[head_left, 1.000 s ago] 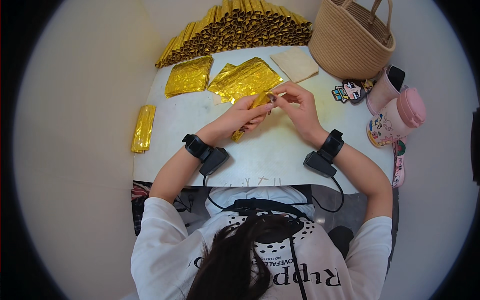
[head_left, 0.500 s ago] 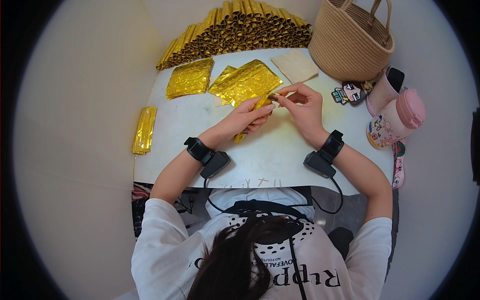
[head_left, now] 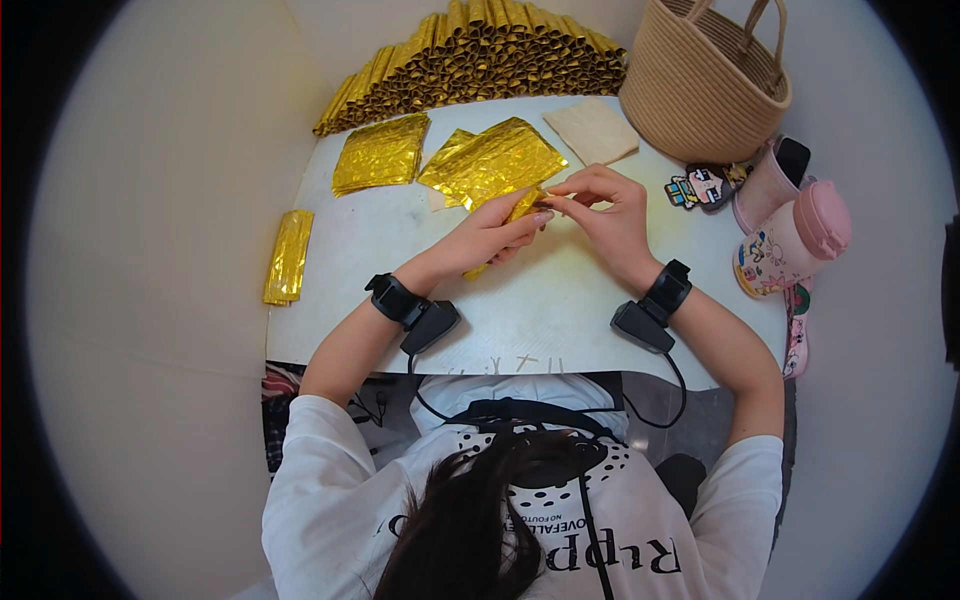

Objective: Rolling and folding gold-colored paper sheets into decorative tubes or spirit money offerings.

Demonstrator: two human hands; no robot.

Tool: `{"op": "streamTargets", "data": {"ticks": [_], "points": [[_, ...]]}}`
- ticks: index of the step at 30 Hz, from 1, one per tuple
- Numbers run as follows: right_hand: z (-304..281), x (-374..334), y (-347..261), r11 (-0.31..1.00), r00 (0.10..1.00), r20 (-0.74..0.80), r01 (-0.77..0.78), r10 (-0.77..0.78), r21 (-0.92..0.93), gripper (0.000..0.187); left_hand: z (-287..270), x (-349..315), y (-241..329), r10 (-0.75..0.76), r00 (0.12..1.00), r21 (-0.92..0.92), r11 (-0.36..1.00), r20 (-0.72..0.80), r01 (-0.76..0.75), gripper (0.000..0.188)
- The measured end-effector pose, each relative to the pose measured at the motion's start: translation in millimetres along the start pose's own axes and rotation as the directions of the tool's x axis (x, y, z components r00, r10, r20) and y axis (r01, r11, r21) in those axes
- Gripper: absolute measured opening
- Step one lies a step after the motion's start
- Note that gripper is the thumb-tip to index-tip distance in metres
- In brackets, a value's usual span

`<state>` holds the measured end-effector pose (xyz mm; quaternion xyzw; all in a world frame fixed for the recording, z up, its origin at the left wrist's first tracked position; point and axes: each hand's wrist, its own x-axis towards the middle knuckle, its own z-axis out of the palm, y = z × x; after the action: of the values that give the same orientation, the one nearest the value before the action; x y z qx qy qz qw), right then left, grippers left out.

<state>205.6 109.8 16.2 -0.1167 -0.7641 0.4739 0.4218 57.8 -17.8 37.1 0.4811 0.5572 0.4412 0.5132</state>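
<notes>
A folded gold foil strip [head_left: 288, 256] overhangs the white table's [head_left: 560, 310] left edge. Centre, the left hand [head_left: 492, 232] and right hand [head_left: 605, 210] together pinch a partly rolled gold foil sheet [head_left: 508, 220], mostly hidden by fingers. Far right, a woven basket [head_left: 705, 80]; its contents are out of sight. Bare tabletop lies before the wrists.

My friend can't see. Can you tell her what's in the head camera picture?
A person's left hand and right hand hold a piece of gold foil together over a white table. Flat gold sheets and a row of gold rolls lie behind, a woven basket to the right.
</notes>
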Motion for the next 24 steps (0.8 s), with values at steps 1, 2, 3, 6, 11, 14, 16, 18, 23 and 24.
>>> {"op": "streamTargets", "data": {"ticks": [1, 2, 3, 6, 11, 14, 16, 18, 23, 24], "points": [[0, 0, -1, 1.000, 1.000, 0.002, 0.000, 0.000, 0.001, 0.010, -1, -1, -1, 0.006, 1.000, 0.018, 1.000, 0.007, -0.006, 0.019], [-1, 0, -2, 1.000, 0.999, 0.032, 0.021, -0.021, 0.003, 0.010, -2, -2, -2, 0.010, 1.000, 0.035, 0.999, 0.015, -0.011, 0.019], [-2, 0, -3, 0.999, 0.997, 0.061, 0.041, -0.041, 0.004, 0.010, -2, -1, -3, 0.010, 1.000, 0.034, 0.999, 0.015, -0.011, 0.019], [-2, 1, 3, 0.999, 0.988, 0.151, -0.007, -0.001, 0.049, 0.009, -4, 2, -7, 0.006, 0.999, 0.044, 0.999, 0.038, -0.008, 0.020], [1, 6, -3, 0.998, 0.977, 0.211, -0.041, 0.029, 0.055, 0.008, -9, 0, -3, 0.055, 0.998, 0.167, 0.985, -0.024, -0.050, 0.022], [-1, 7, 6, 0.994, 0.972, 0.228, -0.073, 0.053, 0.079, 0.008, -14, 7, -7, -0.009, 1.000, 0.182, 0.983, 0.019, 0.005, 0.032], [-2, 7, 7, 0.993, 0.970, 0.234, -0.086, 0.065, 0.077, 0.009, -12, 8, -9, 0.009, 1.000, 0.176, 0.984, 0.008, -0.010, 0.028], [-3, 4, 4, 0.997, 0.961, 0.266, -0.077, 0.072, 0.009, 0.010, -7, 7, -8, 0.029, 1.000, 0.168, 0.985, -0.002, -0.028, 0.024], [0, 4, 17, 0.973, 0.977, 0.157, -0.169, 0.145, 0.156, 0.011, -7, 3, 0, -0.071, 0.997, 0.177, 0.982, -0.012, 0.072, 0.026], [-2, 5, 19, 0.956, 0.974, 0.108, -0.218, 0.199, 0.198, 0.012, -11, 4, 0, -0.065, 0.998, 0.176, 0.982, -0.015, 0.067, 0.026]]}}
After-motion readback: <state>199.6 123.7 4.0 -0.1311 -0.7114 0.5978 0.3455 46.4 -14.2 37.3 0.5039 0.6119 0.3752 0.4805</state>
